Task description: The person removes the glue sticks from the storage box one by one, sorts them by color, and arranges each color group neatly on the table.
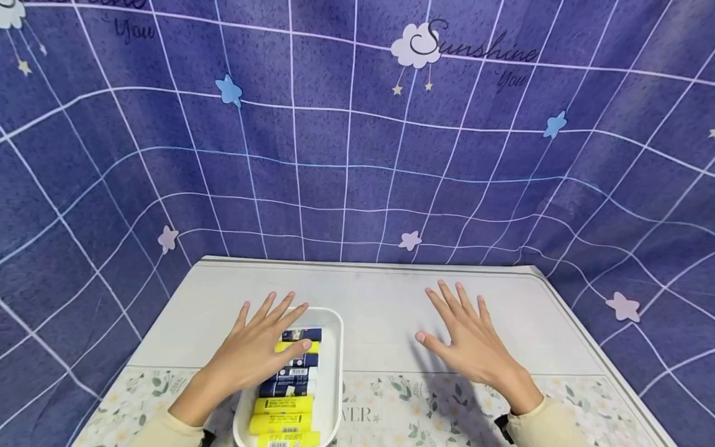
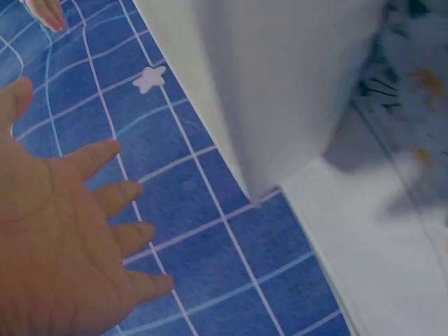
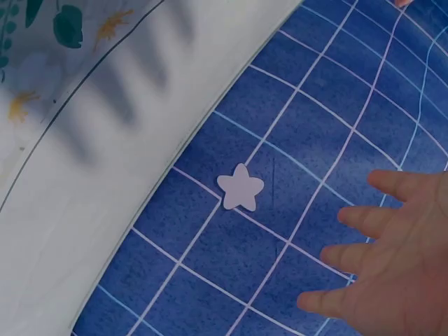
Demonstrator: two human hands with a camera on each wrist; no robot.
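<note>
In the head view my left hand, fingers spread and straight, hovers over the left part of a white tray and holds nothing. Several yellow and dark blue labelled tubes lie stacked in a column inside it, among them a yellow tube near the front and a dark blue tube further back. Part of the column is hidden behind that hand. My right hand is held above the table to the right, its fingers also spread, with nothing in it. Both wrist views show the bare palms with extended fingers.
The table has a plain white rear part and a flower-printed front part with lettering. Blue grid-patterned cloth with stars and clouds rises behind it and along both sides. The right hand casts a shadow on the tabletop.
</note>
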